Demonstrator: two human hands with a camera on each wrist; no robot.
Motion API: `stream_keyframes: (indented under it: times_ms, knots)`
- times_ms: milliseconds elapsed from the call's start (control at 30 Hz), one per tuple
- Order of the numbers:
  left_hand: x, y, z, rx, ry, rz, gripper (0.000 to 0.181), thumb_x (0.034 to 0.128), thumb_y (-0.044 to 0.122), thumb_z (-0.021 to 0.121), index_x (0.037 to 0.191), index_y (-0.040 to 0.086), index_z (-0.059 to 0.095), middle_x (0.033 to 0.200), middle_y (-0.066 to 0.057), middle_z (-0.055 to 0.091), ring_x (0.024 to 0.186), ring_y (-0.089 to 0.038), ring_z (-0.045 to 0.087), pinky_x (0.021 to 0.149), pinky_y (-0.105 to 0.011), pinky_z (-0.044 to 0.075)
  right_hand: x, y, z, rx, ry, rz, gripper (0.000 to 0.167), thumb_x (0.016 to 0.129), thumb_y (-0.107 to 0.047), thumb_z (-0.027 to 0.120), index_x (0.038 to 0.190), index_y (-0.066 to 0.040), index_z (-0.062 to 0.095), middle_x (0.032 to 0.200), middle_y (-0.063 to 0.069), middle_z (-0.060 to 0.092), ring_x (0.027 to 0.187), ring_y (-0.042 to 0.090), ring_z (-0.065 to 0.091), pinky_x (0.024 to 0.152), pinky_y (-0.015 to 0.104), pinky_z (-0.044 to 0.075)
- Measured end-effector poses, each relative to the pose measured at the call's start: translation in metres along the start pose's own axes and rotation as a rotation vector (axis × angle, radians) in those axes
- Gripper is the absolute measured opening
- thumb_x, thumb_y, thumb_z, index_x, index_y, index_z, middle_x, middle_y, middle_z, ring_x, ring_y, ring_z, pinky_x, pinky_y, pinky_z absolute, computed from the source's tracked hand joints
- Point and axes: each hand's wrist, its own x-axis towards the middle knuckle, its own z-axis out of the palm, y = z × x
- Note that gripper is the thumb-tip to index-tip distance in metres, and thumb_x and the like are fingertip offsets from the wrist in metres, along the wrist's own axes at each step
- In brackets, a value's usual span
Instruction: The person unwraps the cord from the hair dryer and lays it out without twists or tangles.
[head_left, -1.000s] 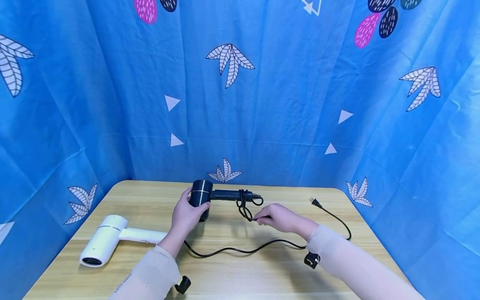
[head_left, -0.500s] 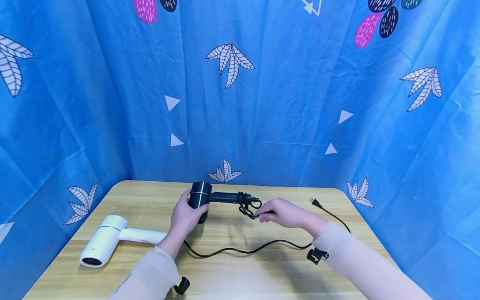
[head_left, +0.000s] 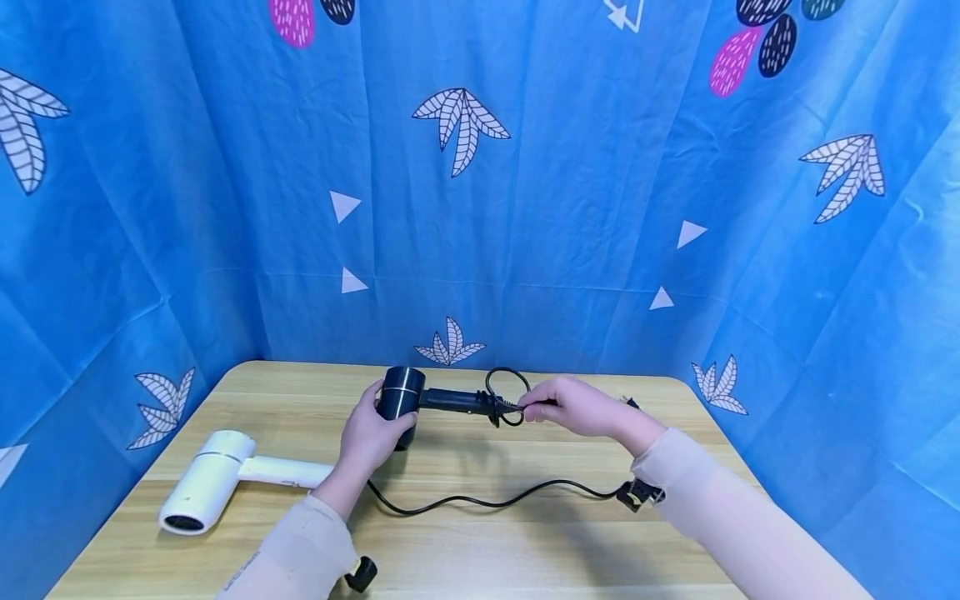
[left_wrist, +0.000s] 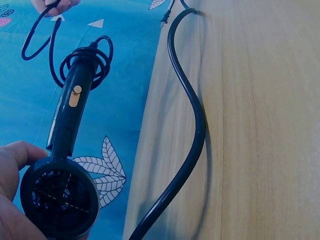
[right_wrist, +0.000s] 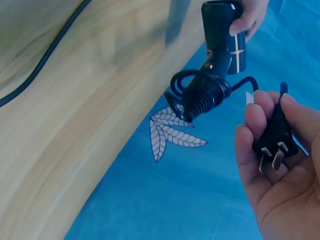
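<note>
My left hand (head_left: 375, 429) grips the barrel of a black hair dryer (head_left: 457, 401), held above the table with its handle pointing right. Black cord is coiled round the end of the handle, and a loose loop (head_left: 507, 372) arches there. Between thumb and fingers, my right hand (head_left: 573, 407) holds the two-prong plug (right_wrist: 274, 137) of that cord, plain in the right wrist view. The left wrist view shows the dryer's round grille (left_wrist: 60, 197) and a gold switch (left_wrist: 75, 96) on the handle.
A white hair dryer (head_left: 210, 483) lies on the wooden table (head_left: 480, 567) at the left. Another black cord (head_left: 480, 502) snakes across the tabletop, its plug (head_left: 632, 402) near the back right. Blue patterned curtain (head_left: 480, 225) surrounds the table's back and sides.
My right hand has moved slightly right. A cord loop now rises above the handle's end, where loops hung below it before. The black hair dryer has dipped slightly in my left hand.
</note>
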Motion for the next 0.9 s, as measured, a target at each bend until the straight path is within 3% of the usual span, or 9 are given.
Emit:
stream_keyframes:
  times_ms: [567,900]
  knots:
    - [0.0,-0.004,-0.004,-0.004,-0.029,0.026,0.089,0.0852,0.034,0.076,0.157,0.01,0.028,0.147,-0.027,0.045,0.126,-0.043,0.051,0.096,-0.057,0.047,-0.001,0.032,-0.013,0.159,0.158,0.139,0.031,0.104,-0.012,0.053,0.126,0.007,0.063,0.104,0.013,0.074,0.097,0.025,0.07,0.089,0.043,0.055]
    - [0.0,-0.005,-0.006,-0.028,-0.041,0.01,0.09,0.0856,0.035,0.076,0.158,0.011,0.027,0.149,-0.026,0.042,0.127,-0.044,0.049,0.096,-0.058,0.047,-0.005,0.057,-0.01,0.195,0.226,0.171,0.022,0.104,-0.009,0.052,0.111,0.003,0.069,0.095,0.01,0.071,0.086,0.018,0.065,0.079,0.032,0.056]
